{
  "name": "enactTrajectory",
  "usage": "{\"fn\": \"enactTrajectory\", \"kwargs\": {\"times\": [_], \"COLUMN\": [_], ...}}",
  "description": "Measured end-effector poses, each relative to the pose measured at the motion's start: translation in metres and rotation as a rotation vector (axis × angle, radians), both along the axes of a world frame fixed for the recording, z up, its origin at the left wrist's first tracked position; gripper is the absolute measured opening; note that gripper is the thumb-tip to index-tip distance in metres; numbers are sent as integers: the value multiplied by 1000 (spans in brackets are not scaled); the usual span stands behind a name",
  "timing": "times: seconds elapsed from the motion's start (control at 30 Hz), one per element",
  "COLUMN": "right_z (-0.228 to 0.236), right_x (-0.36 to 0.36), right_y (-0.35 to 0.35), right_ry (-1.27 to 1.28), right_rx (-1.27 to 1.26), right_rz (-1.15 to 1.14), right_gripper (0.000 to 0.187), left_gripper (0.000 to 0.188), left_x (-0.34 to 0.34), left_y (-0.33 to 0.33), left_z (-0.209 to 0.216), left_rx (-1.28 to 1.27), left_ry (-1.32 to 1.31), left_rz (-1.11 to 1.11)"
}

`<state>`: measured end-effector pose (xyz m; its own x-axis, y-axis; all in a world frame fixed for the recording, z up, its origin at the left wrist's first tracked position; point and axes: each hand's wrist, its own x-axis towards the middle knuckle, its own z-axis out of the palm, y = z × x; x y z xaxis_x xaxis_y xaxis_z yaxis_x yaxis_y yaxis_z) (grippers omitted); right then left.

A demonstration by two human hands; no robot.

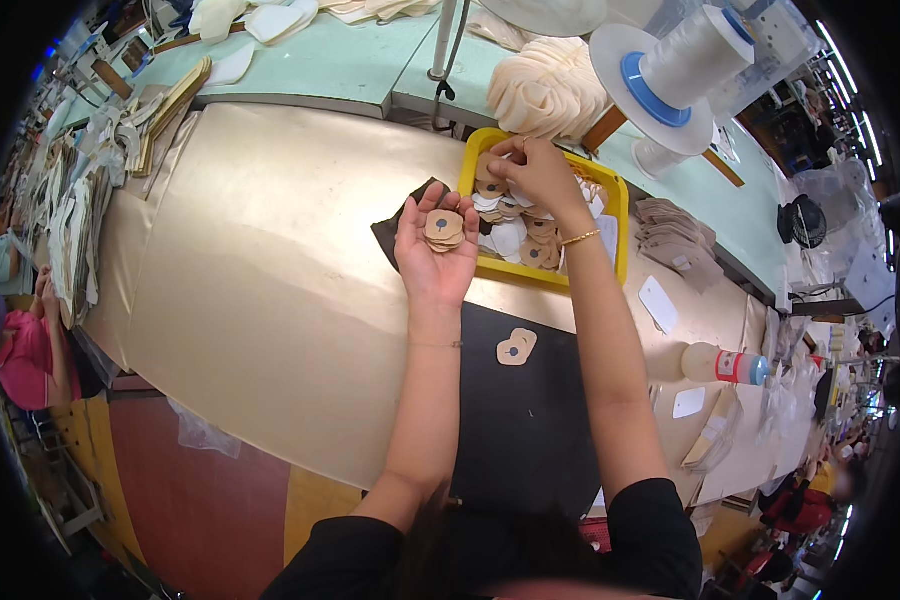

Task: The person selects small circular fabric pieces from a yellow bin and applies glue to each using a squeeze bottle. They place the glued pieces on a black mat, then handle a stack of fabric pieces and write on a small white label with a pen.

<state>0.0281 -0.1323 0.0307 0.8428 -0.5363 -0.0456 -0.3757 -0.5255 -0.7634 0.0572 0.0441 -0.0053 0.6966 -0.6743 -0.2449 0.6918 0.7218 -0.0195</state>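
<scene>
My left hand [436, 250] is palm up beside the yellow tray [621, 210], its fingers curled up round a small stack of tan cut pieces [443, 229]. The top piece has a dark round mark. Over the tray's far left part, my right hand [540, 175] has thumb and fingers pinched at the edge of a tan cut piece [488, 170]; its fingertips partly cover the contact. More tan pieces [540, 250] and white pieces [508, 238] lie loose in the tray. Another tan piece [515, 347] with a dark mark rests on the black mat [520, 420] between my forearms.
A dark brown scrap [385, 240] sticks out behind my left hand. Right of the tray are stacked brown pieces [675, 240], white cards [658, 304] and a bottle [715, 363] with a blue cap. A large white thread cone [695, 60] stands at the back right.
</scene>
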Motion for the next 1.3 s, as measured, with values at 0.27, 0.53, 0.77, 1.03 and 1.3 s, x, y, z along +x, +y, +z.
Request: {"fn": "enactTrajectory", "kwargs": {"times": [0.27,0.53,0.77,1.03,1.3], "right_z": [11,35,50,52,20], "right_x": [0,-13,-22,-68,-105], "right_y": [15,11,44,19,23], "right_ry": [263,-37,-81,86,129], "right_rx": [-418,71,72,-99,-379], "right_rz": [88,51,247,67,196], "right_gripper": [21,21,28,24,40], "left_gripper": [36,45,41,33,47], "left_x": [5,2,-1,6,2], "left_y": [-10,-12,-9,-5,-9], "left_z": [0,10,10,-8,2], "left_rx": [28,172,73,72,155], "left_ry": [-107,-156,-140,-173,-79], "left_rz": [53,87,-70,-54,-70]}}
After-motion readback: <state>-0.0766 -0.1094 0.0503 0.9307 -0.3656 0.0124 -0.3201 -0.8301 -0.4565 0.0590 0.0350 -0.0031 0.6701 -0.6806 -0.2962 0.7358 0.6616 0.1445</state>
